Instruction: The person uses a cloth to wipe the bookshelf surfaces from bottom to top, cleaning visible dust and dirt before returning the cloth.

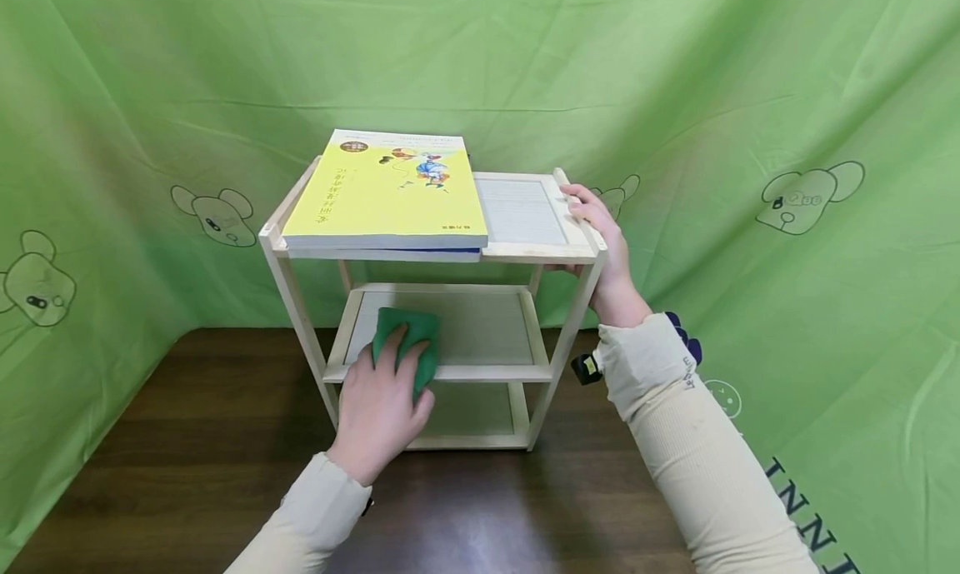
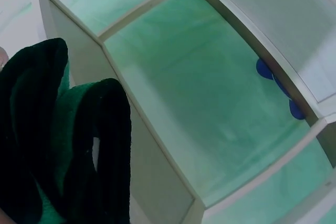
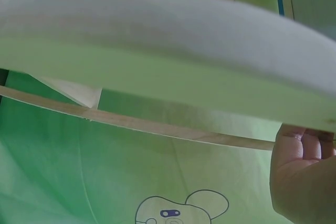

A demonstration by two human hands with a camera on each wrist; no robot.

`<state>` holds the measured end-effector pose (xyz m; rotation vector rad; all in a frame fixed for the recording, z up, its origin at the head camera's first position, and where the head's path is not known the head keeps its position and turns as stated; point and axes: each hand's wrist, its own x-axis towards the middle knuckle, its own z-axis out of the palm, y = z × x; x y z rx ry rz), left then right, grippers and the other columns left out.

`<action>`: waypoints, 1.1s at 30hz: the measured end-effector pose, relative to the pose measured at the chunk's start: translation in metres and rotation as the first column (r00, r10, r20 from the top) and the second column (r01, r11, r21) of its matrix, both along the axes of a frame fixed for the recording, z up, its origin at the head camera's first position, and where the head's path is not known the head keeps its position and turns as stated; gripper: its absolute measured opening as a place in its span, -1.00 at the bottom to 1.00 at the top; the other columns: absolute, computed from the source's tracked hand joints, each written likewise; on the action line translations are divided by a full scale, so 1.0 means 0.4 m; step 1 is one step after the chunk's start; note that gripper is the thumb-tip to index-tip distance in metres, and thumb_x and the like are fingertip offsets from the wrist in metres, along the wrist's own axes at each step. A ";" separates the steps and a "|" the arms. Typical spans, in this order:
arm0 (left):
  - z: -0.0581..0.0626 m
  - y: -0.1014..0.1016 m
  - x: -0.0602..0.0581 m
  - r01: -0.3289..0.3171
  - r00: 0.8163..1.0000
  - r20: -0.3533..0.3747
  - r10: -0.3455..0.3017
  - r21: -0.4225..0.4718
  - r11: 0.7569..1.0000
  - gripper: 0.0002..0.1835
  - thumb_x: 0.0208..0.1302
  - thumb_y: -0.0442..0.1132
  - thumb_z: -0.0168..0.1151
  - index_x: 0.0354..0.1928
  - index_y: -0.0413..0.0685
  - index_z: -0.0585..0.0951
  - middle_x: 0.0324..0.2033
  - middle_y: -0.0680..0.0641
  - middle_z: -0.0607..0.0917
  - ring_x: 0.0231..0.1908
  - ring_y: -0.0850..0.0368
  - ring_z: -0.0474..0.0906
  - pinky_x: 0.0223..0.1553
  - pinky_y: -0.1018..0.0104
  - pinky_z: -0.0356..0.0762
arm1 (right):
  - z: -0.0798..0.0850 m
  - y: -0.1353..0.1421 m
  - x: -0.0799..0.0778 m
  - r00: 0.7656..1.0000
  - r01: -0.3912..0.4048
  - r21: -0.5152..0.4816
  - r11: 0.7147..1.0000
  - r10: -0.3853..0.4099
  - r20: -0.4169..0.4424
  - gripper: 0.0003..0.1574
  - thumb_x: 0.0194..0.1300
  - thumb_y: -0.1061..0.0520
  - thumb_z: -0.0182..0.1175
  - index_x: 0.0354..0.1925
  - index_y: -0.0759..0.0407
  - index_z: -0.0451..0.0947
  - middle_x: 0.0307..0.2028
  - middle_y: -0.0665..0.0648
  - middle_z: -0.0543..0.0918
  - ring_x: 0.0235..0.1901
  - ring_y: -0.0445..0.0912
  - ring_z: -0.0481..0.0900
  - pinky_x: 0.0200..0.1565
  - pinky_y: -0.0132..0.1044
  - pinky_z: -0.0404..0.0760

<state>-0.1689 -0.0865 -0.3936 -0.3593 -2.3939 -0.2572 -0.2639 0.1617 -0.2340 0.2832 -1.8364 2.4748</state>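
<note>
A pale wooden rack (image 1: 495, 374) with three tiers stands in front of me. My left hand (image 1: 381, 416) holds a folded green cloth (image 1: 407, 317) at the left part of the middle shelf, fingers spread over its top and thumb along its near edge. The left wrist view shows the cloth (image 2: 65, 129) bunched in thick folds beside the rack. With my right hand (image 1: 613, 262) I grip the rack's upper right side, fingers over the side rail and more fingers showing below the top. Curled fingers of that hand appear at the right edge of the right wrist view.
A thick yellow book (image 1: 375, 199) lies on the left part of the top shelf, with a blue edge showing beneath it. Green fabric (image 1: 480, 57) printed with mouse faces hangs behind and at both sides. The floor (image 1: 480, 507) is dark wood.
</note>
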 end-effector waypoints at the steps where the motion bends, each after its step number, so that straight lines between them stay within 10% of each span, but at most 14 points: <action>1: 0.000 -0.004 0.000 0.000 1.000 -0.004 0.000 0.004 1.000 -0.49 -0.02 -0.07 0.04 0.05 -0.01 0.55 0.13 -0.20 0.47 -0.11 -0.34 0.45 -0.24 -0.09 0.47 | 0.000 0.000 0.000 1.000 -0.001 0.001 1.000 0.001 0.000 -0.60 0.28 0.06 -0.10 0.08 -0.07 0.39 0.18 0.12 0.27 -0.19 -0.03 0.40 -0.58 -0.30 0.50; 33: -0.009 -0.093 0.038 0.055 0.997 -0.060 -0.050 0.093 0.994 -0.47 -0.01 -0.03 0.00 0.06 0.02 0.54 0.14 -0.21 0.44 -0.18 -0.33 0.42 -0.25 -0.11 0.41 | 0.000 0.000 -0.001 1.000 -0.001 0.005 1.000 0.001 -0.007 -0.58 0.27 0.07 -0.10 0.10 -0.07 0.38 0.21 0.10 0.26 -0.15 -0.02 0.38 -0.57 -0.32 0.48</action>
